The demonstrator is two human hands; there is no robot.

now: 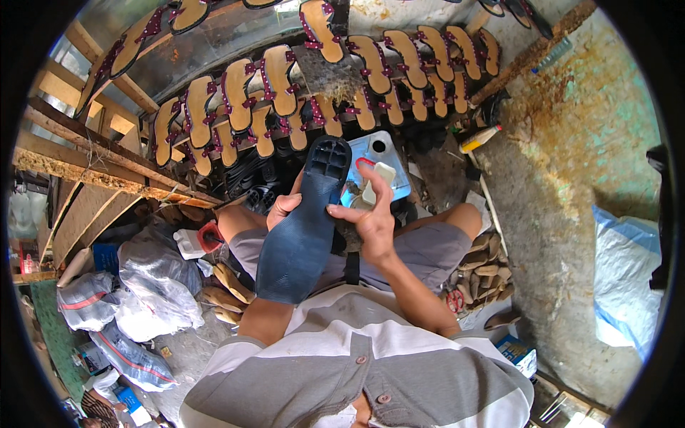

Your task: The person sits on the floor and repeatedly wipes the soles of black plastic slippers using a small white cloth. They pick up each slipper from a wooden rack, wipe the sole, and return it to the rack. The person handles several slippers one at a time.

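Note:
A black shoe sole (303,232) is held up in front of my body, its ridged underside showing and its hollow, ribbed heel end pointing away from me. My left hand (284,207) grips it from behind, with the thumb along the left edge and most of the fingers hidden. On the other side is my right hand (371,217), fingers spread apart and a fingertip at the sole's right edge. Beyond the hands lies a light blue tray (401,187) with a white container (380,178) and a dark round cup (378,145) on it.
Racks ahead carry rows of tan sandals (280,82) with dotted dark red straps. Plastic sacks (153,267) and a white container with a red opening (193,241) stand left. Shoe-shaped pieces (485,271) are piled right, near a yellow bottle (480,139) and a white-blue sack (624,274).

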